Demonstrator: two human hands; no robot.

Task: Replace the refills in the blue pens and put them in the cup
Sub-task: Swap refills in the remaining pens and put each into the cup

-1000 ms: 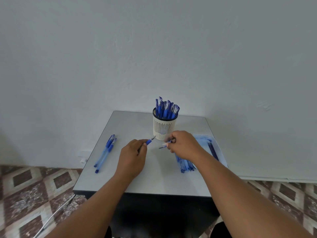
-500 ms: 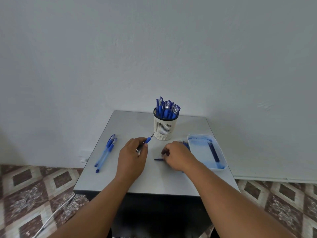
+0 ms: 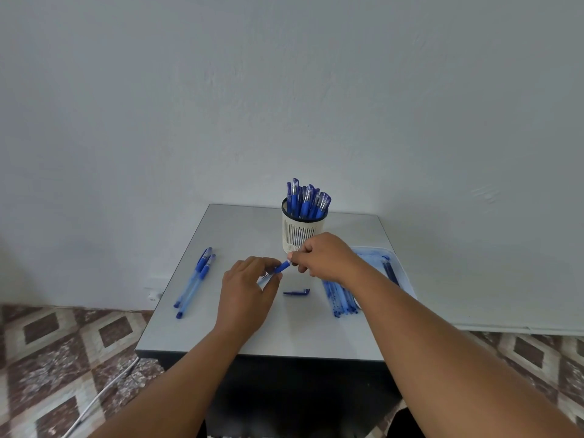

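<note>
My left hand (image 3: 246, 290) grips a blue pen (image 3: 282, 267) by its barrel, the blue grip end pointing up and right. My right hand (image 3: 325, 255) pinches that pen's tip end, just in front of the white slotted cup (image 3: 301, 235), which holds several capped blue pens (image 3: 308, 199). A blue pen cap (image 3: 296, 292) lies on the table between my hands. Two blue pens (image 3: 196, 281) lie at the table's left. A row of refills (image 3: 341, 297) lies right of centre, partly under my right forearm.
The small grey table (image 3: 284, 330) stands against a white wall. A pale blue tray (image 3: 396, 273) with a dark refill in it sits at the right edge. Patterned floor tiles and a white cable (image 3: 94, 403) lie below left.
My right hand left the cap on the table, then rose and moved back to the tip of the pen held in my left hand. The left hand stayed nearly still.
</note>
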